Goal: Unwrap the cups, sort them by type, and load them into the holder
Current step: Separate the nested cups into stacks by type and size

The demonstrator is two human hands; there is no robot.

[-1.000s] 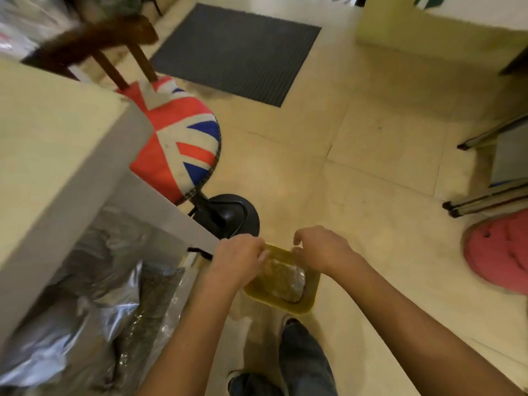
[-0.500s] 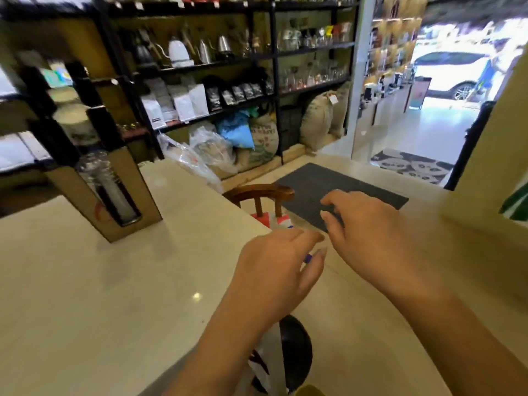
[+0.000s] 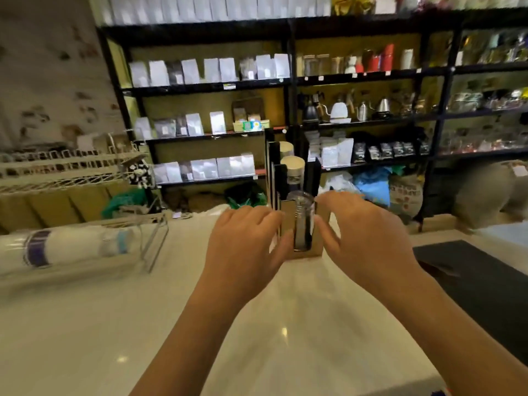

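A cup holder (image 3: 316,247) of brown board with black uprights stands on the white counter straight ahead. Stacks of cups sit in its slots: clear cups (image 3: 301,221) in the front slot, pale paper cups (image 3: 292,167) behind. My left hand (image 3: 245,244) hovers at the holder's left side, fingers spread and empty. At the holder's right side my right hand (image 3: 368,238) is also spread and empty. Whether the fingertips touch the holder is unclear through the blur. A wrapped sleeve of white cups (image 3: 74,247) lies on its side at the left.
A wire rack (image 3: 154,238) stands left of the holder by the wrapped sleeve. A black mat (image 3: 480,284) lies on the counter at the right. Dark shelves (image 3: 291,81) of bags, kettles and jars fill the background. A wire basket shelf (image 3: 57,172) is far left.
My view swung up from the floor and a yellow bin to the counter. Both hands let go of the bin and now flank the cup holder.
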